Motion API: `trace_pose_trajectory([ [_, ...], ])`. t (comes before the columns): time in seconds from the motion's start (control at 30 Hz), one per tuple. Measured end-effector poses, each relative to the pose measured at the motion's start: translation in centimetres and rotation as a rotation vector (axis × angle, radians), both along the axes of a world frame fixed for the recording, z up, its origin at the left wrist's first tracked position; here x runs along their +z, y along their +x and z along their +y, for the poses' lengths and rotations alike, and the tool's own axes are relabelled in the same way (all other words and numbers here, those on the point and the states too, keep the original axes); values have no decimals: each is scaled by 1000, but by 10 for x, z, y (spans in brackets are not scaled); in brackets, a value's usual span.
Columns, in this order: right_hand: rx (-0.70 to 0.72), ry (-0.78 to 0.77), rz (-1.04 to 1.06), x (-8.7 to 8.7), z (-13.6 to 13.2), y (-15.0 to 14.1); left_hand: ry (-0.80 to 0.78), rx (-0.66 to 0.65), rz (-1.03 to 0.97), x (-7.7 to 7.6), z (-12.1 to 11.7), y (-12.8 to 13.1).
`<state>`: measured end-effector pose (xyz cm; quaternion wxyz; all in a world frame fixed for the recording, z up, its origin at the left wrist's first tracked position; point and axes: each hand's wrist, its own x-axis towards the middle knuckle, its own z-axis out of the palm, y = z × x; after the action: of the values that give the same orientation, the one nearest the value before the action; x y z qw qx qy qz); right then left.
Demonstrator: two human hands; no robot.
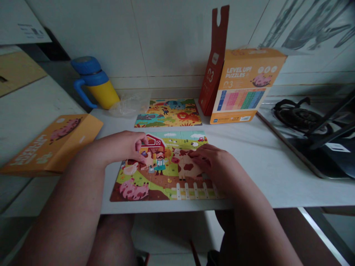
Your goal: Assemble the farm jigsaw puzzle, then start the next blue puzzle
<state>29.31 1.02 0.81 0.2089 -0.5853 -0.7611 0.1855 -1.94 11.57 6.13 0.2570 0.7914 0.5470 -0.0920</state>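
Note:
A farm jigsaw puzzle [161, 184] lies flat on the white counter, its pieces fitted together into a picture with a barn, a farmer, a cow and pigs. On its left side rests my left hand [130, 146], thumb and fingers bent but apart, tips touching the puzzle around the barn and hens. My right hand [212, 159] lies over the right side, fingers curled together with their tips on the cow. Whatever is under those fingers is hidden, as is the puzzle's right edge. Behind it lies a second jigsaw puzzle [169, 112] with a lion and a hippo.
An orange puzzle box [244, 85] stands open at the back right, its red flap raised. Another orange box part [55, 142] lies left, near my forearm. A blue and yellow jug [97, 83] and a clear plastic bag [131, 103] are behind. A gas stove [305, 118] is right.

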Motion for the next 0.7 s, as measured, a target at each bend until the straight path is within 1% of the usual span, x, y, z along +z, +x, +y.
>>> trace_pose_trajectory([
  [0.1, 16, -13, 36, 0, 0, 7, 21, -16, -23, -3, 2, -1],
  [0.23, -6, -20, 28, 0, 0, 8, 85, -52, -75, -10, 5, -2],
  [0.37, -2, 24, 22, -2, 0, 5, 64, -182, -183, -14, 4, 5],
  [0.47, -5, 45, 25, -4, 1, 3, 100, -269, -215, -15, 1, 13],
  [0.6, -25, 67, 39, -8, 2, 3, 239, -252, -154, -20, -4, 23],
  [0.7, -24, 72, 47, -9, 2, 3, 246, -231, -142, -23, -7, 28],
])
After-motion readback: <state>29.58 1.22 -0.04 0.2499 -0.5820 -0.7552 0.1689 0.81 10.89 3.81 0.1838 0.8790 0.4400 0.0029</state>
